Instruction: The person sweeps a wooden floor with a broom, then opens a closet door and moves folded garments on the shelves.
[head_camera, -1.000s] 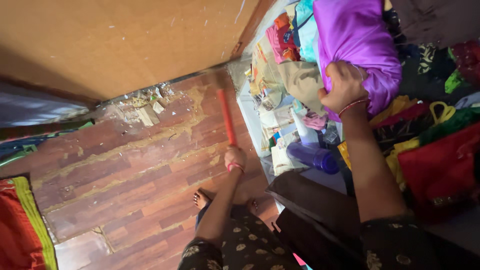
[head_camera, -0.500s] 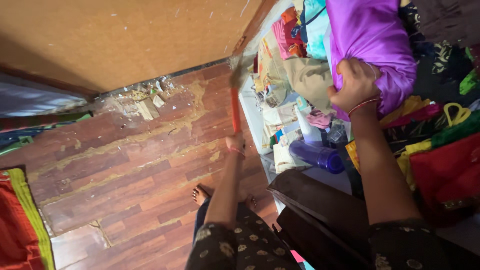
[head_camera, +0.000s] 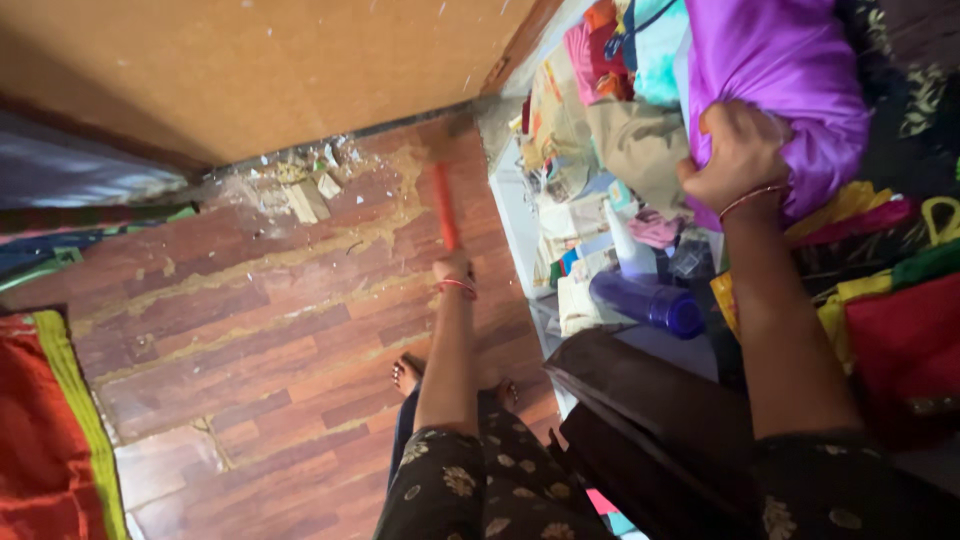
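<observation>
My left hand (head_camera: 452, 270) grips the red handle of a broom (head_camera: 443, 205), whose blurred head lies at the floor corner by the wall (head_camera: 250, 70). My right hand (head_camera: 735, 160) clutches a shiny purple cloth bundle (head_camera: 790, 80) on a heap of clothes. Bits of paper and dust litter (head_camera: 305, 190) lie along the base of the wall. My bare feet (head_camera: 410, 372) stand on the worn wooden floor (head_camera: 260, 330).
A purple bottle (head_camera: 645, 300) and papers lie on a low white shelf (head_camera: 515, 230). Red and yellow bags (head_camera: 900, 330) sit at right, with a dark bag (head_camera: 650, 420) below them. A red and green cloth (head_camera: 45, 430) covers the floor at lower left.
The broom head swung right toward the shelf corner, then back left along the wall base. My right hand kept its hold on the purple bundle as the view shifted.
</observation>
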